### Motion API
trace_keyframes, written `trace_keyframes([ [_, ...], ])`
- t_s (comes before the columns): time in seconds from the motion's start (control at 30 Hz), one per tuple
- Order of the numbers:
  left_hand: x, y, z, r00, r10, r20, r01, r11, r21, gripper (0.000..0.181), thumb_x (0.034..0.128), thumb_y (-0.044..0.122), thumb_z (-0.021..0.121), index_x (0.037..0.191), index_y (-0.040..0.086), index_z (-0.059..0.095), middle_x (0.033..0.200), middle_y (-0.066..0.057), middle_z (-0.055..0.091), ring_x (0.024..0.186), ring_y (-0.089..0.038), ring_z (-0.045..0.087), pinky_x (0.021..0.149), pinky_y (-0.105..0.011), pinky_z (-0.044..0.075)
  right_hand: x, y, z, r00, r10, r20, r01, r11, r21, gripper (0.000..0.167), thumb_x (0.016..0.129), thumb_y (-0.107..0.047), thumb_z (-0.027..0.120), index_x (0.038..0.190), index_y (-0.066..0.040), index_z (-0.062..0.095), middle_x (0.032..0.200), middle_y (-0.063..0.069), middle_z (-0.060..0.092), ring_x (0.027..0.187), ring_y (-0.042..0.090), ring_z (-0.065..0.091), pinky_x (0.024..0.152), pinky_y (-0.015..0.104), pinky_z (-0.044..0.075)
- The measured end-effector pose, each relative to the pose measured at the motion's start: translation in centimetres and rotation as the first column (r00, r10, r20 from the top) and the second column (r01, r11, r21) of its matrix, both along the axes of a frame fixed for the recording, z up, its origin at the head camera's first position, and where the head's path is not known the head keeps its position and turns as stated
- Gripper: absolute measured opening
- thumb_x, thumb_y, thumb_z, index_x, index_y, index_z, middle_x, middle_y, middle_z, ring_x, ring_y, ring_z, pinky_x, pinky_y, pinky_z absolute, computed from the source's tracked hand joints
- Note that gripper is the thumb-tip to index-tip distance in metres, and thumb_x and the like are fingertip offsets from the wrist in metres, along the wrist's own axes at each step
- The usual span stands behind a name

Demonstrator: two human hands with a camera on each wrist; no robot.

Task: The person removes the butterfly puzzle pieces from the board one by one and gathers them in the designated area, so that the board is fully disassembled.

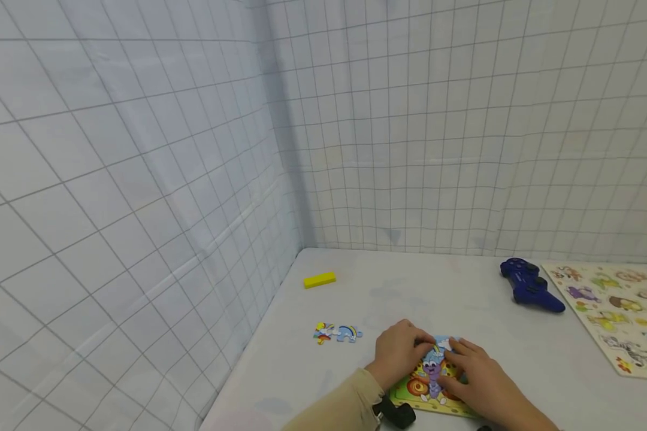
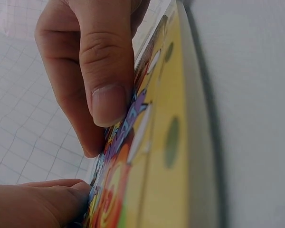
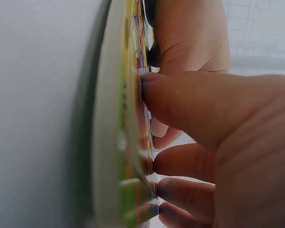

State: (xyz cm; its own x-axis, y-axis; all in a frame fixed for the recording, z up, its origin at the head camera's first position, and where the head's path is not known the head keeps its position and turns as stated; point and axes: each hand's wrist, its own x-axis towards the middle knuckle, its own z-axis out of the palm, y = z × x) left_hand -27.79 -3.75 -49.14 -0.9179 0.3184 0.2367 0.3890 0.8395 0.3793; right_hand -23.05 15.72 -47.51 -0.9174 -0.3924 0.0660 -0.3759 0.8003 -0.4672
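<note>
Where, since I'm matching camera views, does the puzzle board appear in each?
Head: the puzzle board, low, right of centre.
Left wrist: its yellow rim, a steep strip right of centre.
Right wrist: its pale edge, upright, left of centre.
Shared landmark: the left hand meeting the right hand's side.

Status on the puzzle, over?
Left grip and right grip both touching puzzle. Puzzle flat, partly covered by them. Loose pieces off left, not in the way.

Yellow block is lying far left; blue game controller is resting beside animal-picture board; gridded sheeting is hanging behind.
</note>
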Motion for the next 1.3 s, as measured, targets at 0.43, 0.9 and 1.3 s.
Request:
trace_keyframes([
  [0.43, 0.3, 0.0, 0.1, 1.0, -0.014, 0.009, 0.013, 0.998, 0.06, 0.009, 0.0964, 0.042, 0.072, 0.102, 0.038, 0.079, 0.085, 0.02, 0.058, 0.069, 0.007, 0.047, 0.06, -0.017, 0.039, -0.9, 2.0, -0.1, 1.0, -0.015, 0.018, 0.017, 0.994, -0.104, 0.072, 0.091, -0.046, 0.075, 0.137, 0.007, 0.06, 0.15, 0.027, 0.051, 0.137, 0.053, 0.046, 0.107, 0.068, 0.038],
  [0.9, 0.6, 0.3, -0.2, 0.998, -0.059, 0.03, 0.058, 0.998, 0.005, 0.01, 0.0919, 0.045, 0.074, 0.101, 0.043, 0.078, 0.091, 0.021, 0.06, 0.073, 0.007, 0.05, 0.061, -0.015, 0.041, -0.9, 2.1, -0.2, 1.0, 0.022, -0.002, -0.022, 0.993, -0.118, 0.087, 0.081, -0.056, 0.081, 0.136, 0.007, 0.061, 0.148, 0.027, 0.053, 0.138, 0.055, 0.044, 0.105, 0.071, 0.038],
  [1.3, 1.1, 0.7, 0.3, 0.997, -0.041, 0.063, 0.039, 0.998, 0.039, 0.007, 0.0934, 0.044, 0.075, 0.098, 0.04, 0.078, 0.089, 0.019, 0.059, 0.071, 0.006, 0.05, 0.062, -0.017, 0.043, -0.9, 2.2, -0.4, 1.0, 0.022, -0.014, -0.023, 0.996, -0.081, 0.083, 0.084, -0.054, 0.08, 0.136, 0.007, 0.062, 0.149, 0.026, 0.053, 0.138, 0.054, 0.044, 0.103, 0.07, 0.04],
])
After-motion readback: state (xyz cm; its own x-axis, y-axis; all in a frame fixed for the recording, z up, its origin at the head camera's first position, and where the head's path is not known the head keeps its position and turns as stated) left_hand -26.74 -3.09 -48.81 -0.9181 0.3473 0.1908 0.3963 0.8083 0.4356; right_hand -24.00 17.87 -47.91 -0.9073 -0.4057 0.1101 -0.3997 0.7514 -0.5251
